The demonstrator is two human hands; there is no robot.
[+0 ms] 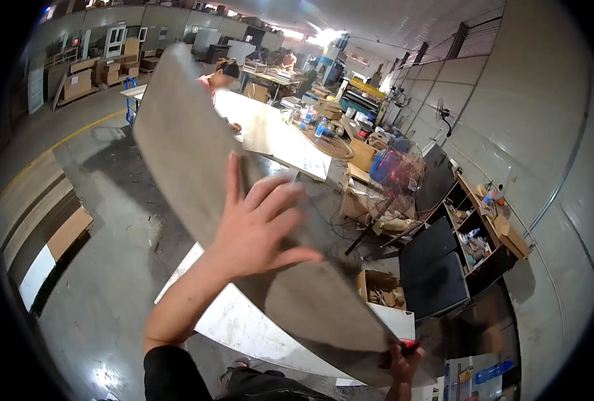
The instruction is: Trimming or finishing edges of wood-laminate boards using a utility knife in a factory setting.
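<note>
A long grey-brown board slants across the middle, its far end raised above a white worktable. My left hand is over the board with fingers and thumb spread, slightly blurred. It looks close to or against the board's surface near the long right edge; whether it presses there I cannot tell. At the board's near right end, my right hand is closed round a small red and black object, its kind unclear. Whether those fingers also grip the board is hidden.
Ahead, another person stands at a pale table. A fan, an open carton of scraps and dark shelving stand to the right. Stacked boards lie on the left.
</note>
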